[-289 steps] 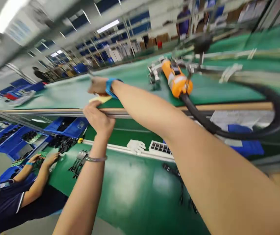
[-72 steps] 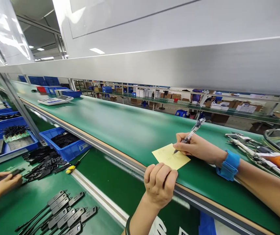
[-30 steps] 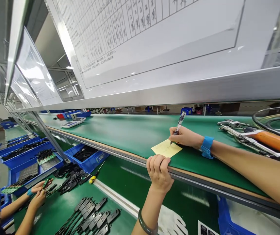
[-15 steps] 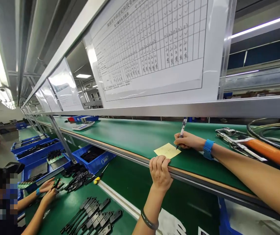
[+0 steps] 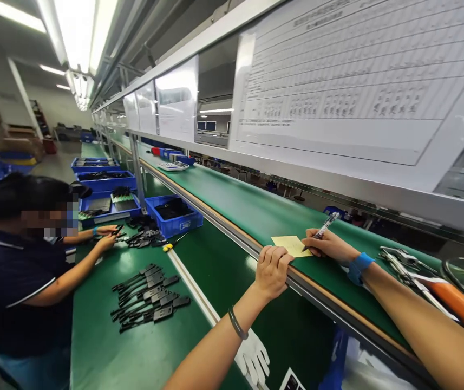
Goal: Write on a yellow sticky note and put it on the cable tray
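My right hand (image 5: 329, 244) is closed around a pen (image 5: 327, 224), its tip down at the right side of a yellow paper note (image 5: 291, 245). The note lies on the green upper shelf (image 5: 232, 203). My left hand (image 5: 273, 271) has its fingers curled over the shelf's front edge, at the near corner of the note, and keeps it in place. Its fingertips are partly hidden. A few faint marks show on the paper.
On the left, a co-worker's hands (image 5: 108, 238) handle small black parts. Black cabled devices (image 5: 154, 295) lie on the lower bench, near a screwdriver (image 5: 168, 247), a blue bin (image 5: 178, 223) and a white glove (image 5: 253, 357). An orange-handled tool (image 5: 459, 309) sits right of my forearm.
The view has turned left, showing more of the co-worker and bench. The pen leans further to the right; both hands stay at the note.
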The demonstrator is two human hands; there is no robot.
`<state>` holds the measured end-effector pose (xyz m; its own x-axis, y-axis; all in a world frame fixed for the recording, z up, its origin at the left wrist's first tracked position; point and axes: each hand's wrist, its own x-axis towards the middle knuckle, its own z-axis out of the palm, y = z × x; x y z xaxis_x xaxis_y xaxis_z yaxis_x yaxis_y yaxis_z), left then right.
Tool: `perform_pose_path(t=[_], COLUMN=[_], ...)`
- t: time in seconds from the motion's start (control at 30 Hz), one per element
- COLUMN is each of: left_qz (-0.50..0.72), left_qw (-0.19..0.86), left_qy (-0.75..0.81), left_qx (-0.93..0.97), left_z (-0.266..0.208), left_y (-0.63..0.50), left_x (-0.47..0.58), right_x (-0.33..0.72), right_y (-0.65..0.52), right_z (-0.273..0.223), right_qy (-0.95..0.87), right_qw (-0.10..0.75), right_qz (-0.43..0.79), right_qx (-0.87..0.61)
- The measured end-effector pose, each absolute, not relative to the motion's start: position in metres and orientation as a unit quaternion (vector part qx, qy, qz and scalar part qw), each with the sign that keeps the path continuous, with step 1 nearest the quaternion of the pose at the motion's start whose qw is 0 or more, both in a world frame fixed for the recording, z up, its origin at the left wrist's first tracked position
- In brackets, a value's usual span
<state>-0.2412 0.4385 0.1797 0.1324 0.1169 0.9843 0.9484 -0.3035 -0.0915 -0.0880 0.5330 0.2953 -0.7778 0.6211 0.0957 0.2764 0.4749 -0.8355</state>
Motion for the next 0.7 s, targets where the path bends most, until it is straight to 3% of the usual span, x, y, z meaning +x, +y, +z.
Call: perform_pose_path(t=[0.4, 0.7], left_qz=[-0.493, -0.484], left_qw=[0.429, 0.428], left_qy=[-0.433, -0.44], left_qx=[-0.621, -0.623], left_z=[0.1803, 0.1808], left_y=[0.4399, 0.439], left_x=[-0.2393, -0.239], right_x=[-0.0818, -0.0783], right_y=[0.5377, 0.5429], right_z=[0.2961, 0.2928], right_qy=[-0.843, -0.825], right_qw=[0.166, 0.197], right_qz=[0.431, 0.446], right_qx=[-0.274, -0.284])
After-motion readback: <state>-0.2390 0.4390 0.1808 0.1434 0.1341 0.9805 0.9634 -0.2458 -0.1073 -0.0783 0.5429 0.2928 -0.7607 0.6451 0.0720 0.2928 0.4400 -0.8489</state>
